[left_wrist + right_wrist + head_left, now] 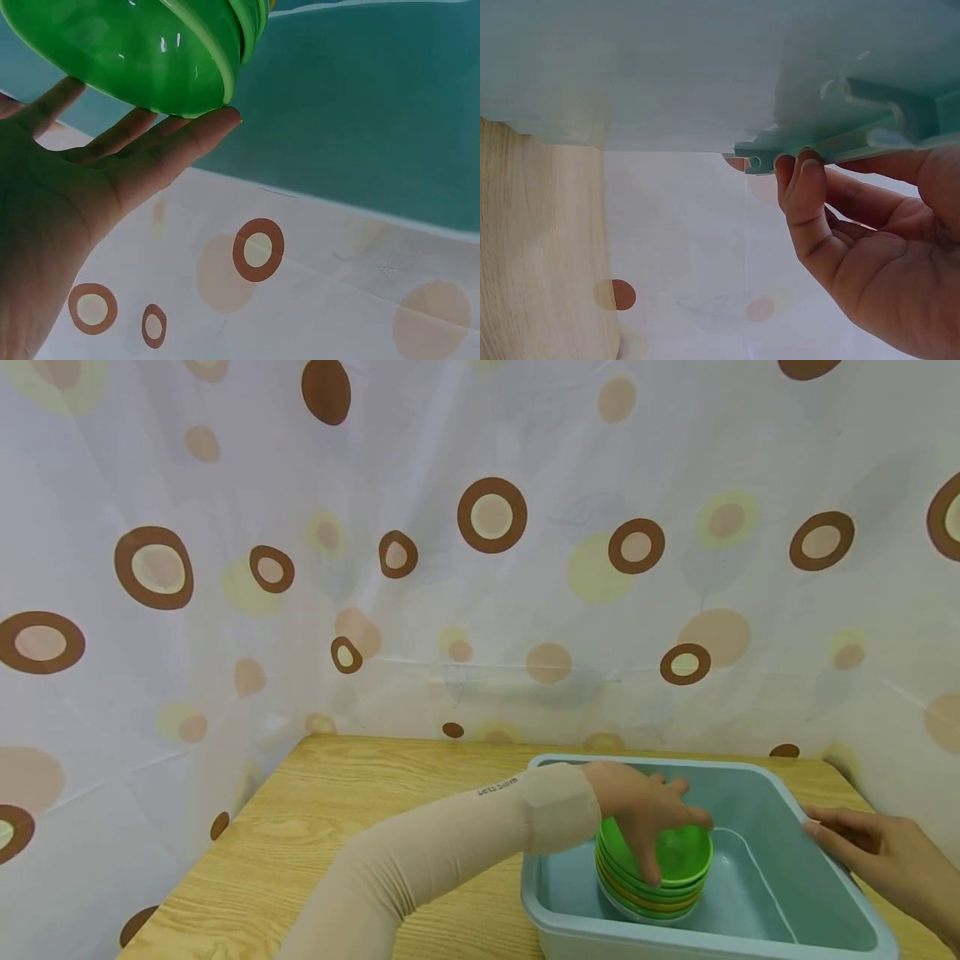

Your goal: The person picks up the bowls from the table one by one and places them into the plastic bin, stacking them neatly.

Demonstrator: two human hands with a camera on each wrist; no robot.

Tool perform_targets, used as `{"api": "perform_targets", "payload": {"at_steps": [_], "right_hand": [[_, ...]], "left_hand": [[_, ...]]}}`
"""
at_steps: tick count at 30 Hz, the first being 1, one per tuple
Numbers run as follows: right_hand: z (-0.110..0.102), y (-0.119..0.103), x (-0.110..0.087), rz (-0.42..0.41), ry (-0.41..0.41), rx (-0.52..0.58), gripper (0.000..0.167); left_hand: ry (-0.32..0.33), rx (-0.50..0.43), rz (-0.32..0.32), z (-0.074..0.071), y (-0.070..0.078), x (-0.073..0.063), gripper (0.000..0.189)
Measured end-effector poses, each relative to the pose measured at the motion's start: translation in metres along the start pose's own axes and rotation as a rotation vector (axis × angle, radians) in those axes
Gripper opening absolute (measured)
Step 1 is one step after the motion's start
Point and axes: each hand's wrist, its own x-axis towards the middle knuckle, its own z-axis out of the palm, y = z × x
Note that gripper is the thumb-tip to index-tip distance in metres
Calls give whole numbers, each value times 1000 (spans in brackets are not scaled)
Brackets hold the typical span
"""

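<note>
A stack of bowls stands inside a light blue plastic tub. Bright green ones are on top, with a yellow one and a pale one lower down. My left hand is over the stack, its fingers spread. In the left wrist view, the fingertips of that hand touch the rim of the top green bowl, and the fingers look nearly straight. At the tub's right side, my right hand holds the rim; the right wrist view shows its fingers curled at the rim's underside.
The tub stands on the right part of a wooden table. A white curtain with brown and beige circles hangs behind the table and along its sides. A beige sleeve covers the left forearm.
</note>
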Motion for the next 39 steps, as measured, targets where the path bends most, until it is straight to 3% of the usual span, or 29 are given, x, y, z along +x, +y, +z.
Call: {"api": "perform_targets", "payload": {"at_steps": [11, 19, 23, 27, 30, 33, 39], "right_hand": [[1, -3, 1, -39, 28, 5, 50], [2, -1, 4, -47, 48, -14, 50], [4, 0, 7, -104, 107, -78, 43], [4, -3, 7, -93, 97, -195, 42], [4, -7, 3, -77, 72, -245, 42], [2, -14, -3, -90, 92, -280, 41], [-8, -35, -11, -185, 248, -314, 43]], "left_hand": [[-43, 15, -10, 2, 0, 5, 93], [-34, -22, -8, 6, -2, 2, 93], [-19, -36, 0, 8, -6, 1, 92], [21, -25, 19, 11, -8, -3, 87], [109, -4, 76, 13, -11, -14, 83], [236, 14, 123, 16, -18, -33, 77], [502, -66, 163, 30, -45, -81, 64]]}}
